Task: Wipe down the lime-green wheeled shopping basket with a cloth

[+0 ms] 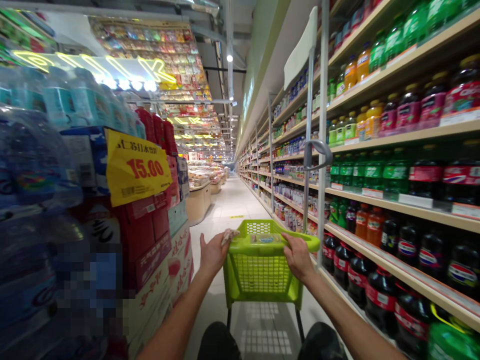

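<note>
Both forearms reach out from under the camera to the cart (pixel 262 272) — I've got my left hand (pixel 213 254) closed on the handle's (pixel 275 245) left end with a crumpled paper (pixel 229 235) pinched in it, my right hand (pixel 298 257) wrapped on the right end. Handle runs crosswise, cart dead ahead down the aisle, drink shelves (pixel 405 205) near on the right — stacked boxes (pixel 150 240) left.

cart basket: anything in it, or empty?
Looks empty. Through the green cart mesh only floor shows; left hand and right hand grip its handle.
</note>
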Action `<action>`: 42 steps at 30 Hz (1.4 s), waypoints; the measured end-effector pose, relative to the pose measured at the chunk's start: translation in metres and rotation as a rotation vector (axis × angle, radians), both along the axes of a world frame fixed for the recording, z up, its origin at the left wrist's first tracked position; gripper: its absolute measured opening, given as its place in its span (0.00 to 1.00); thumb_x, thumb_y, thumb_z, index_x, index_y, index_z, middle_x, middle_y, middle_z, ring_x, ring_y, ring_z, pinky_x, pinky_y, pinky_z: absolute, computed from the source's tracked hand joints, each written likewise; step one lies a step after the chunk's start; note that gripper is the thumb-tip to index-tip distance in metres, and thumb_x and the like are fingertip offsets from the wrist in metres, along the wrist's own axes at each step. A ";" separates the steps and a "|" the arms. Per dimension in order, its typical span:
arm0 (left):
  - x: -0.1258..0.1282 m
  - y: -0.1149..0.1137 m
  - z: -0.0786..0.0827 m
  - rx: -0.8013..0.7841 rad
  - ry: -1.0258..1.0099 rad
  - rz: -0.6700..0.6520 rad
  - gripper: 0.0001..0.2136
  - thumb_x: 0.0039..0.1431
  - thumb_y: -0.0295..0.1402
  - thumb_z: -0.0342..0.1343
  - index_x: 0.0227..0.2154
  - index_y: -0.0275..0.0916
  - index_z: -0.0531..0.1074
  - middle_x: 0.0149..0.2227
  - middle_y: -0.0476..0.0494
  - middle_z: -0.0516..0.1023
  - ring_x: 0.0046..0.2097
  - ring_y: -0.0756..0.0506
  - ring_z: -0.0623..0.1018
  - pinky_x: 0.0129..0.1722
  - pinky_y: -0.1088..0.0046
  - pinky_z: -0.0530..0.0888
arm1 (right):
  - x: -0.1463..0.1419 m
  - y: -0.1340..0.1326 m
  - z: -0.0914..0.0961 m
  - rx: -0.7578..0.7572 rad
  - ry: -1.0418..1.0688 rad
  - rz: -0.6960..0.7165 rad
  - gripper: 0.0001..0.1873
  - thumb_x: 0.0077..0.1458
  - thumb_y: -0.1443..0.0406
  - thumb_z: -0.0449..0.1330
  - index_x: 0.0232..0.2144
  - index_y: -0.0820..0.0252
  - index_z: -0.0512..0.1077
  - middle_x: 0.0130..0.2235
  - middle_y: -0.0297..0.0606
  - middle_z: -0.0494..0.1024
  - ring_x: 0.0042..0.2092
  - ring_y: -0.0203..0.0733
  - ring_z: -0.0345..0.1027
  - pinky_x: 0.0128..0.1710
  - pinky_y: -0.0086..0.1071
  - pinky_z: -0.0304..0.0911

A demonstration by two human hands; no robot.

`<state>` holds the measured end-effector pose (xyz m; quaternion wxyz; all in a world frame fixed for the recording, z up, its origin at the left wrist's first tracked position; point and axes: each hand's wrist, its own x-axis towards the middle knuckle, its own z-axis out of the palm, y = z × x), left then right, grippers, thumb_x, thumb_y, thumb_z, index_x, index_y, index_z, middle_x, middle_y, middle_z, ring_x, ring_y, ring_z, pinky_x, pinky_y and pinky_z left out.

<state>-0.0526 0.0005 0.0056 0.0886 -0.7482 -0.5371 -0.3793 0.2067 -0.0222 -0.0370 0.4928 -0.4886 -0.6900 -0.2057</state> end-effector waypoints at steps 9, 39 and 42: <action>0.018 -0.008 0.004 -0.039 0.035 -0.080 0.10 0.59 0.35 0.43 0.39 0.43 0.67 0.40 0.48 0.76 0.44 0.46 0.73 0.56 0.52 0.48 | 0.031 0.017 0.001 -0.109 -0.201 -0.061 0.19 0.55 0.59 0.47 0.45 0.57 0.69 0.47 0.42 0.72 0.49 0.46 0.63 0.47 0.43 0.55; 0.083 0.002 -0.054 -0.062 -0.077 -0.198 0.16 0.54 0.24 0.46 0.45 0.45 0.66 0.49 0.47 0.73 0.49 0.46 0.72 0.59 0.49 0.43 | 0.026 -0.006 0.012 -0.133 -0.002 0.047 0.18 0.58 0.61 0.42 0.31 0.56 0.71 0.38 0.39 0.76 0.46 0.43 0.66 0.46 0.38 0.59; 0.076 0.008 -0.063 -0.109 -0.105 -0.131 0.18 0.54 0.23 0.45 0.46 0.46 0.65 0.47 0.47 0.74 0.48 0.46 0.72 0.58 0.47 0.45 | 0.026 -0.010 0.014 -0.176 -0.069 -0.108 0.15 0.57 0.62 0.44 0.30 0.56 0.70 0.37 0.40 0.76 0.46 0.46 0.65 0.49 0.44 0.53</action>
